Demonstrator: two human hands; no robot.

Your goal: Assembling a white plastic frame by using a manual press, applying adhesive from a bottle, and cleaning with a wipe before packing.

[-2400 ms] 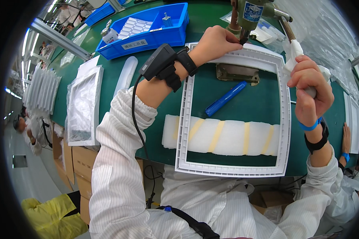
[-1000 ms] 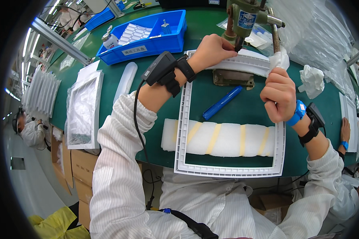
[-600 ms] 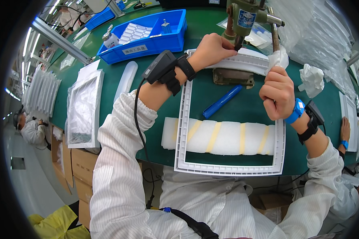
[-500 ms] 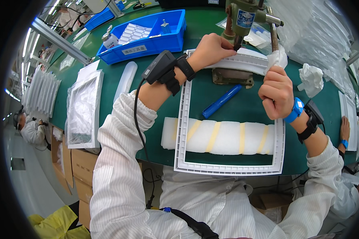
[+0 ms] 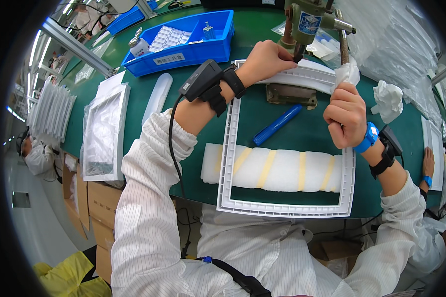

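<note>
A white rectangular plastic frame (image 5: 287,210) lies flat, its far side over the metal base (image 5: 291,95) of a green hand press (image 5: 308,30). Close beside the tip of the press ram, my left hand (image 5: 265,62) is closed in a pinch at the frame's far side; what the fingertips hold is hidden. My right hand (image 5: 346,116) is wrapped round the lower end of the press lever (image 5: 343,44), just below its white wrapping (image 5: 349,73). A white foam roll with yellow bands (image 5: 282,169) lies under the frame's sides, and a blue marker-like stick (image 5: 277,124) rests inside its opening.
A blue tool bin (image 5: 178,57) holds a bottle and a label sheet. Left of the frame are a long white piece (image 5: 157,99) and a bagged white frame (image 5: 125,133). Crumpled white paper (image 5: 387,100) and clear plastic bags (image 5: 391,44) lie right. A co-worker's hand (image 5: 428,163) is at far right.
The whole view has shifted slightly. Both hands keep the same hold at the frame and the lever, with no clear movement of either.
</note>
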